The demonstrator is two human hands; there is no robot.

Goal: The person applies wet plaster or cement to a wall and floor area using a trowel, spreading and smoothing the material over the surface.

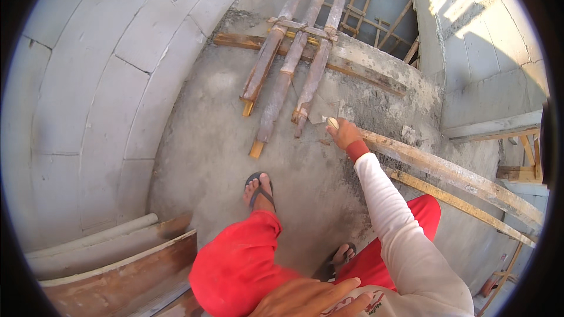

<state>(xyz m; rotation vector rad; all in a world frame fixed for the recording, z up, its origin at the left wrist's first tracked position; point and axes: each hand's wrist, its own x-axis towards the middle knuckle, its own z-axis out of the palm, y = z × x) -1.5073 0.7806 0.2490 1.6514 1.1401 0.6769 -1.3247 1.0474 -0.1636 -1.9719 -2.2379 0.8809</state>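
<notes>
My right hand [343, 134] reaches forward in a white sleeve with a red cuff and is closed on the pale handle of a trowel [325, 113]. The trowel's grey blade lies against the rough concrete floor [205, 158], just below the ends of three bamboo poles [282, 64]. My left hand [305, 299] rests flat on my thigh at the bottom edge, fingers spread, holding nothing. I crouch in red trousers, with my feet in dark sandals on the concrete.
A grey block wall [88, 82] curves along the left. A wooden beam [352, 70] crosses under the bamboo poles. Long wooden planks [458, 176] run along the floor's right edge above a drop. Boards and a pipe [117, 258] lie at lower left. A ladder [361, 0] stands beyond the poles.
</notes>
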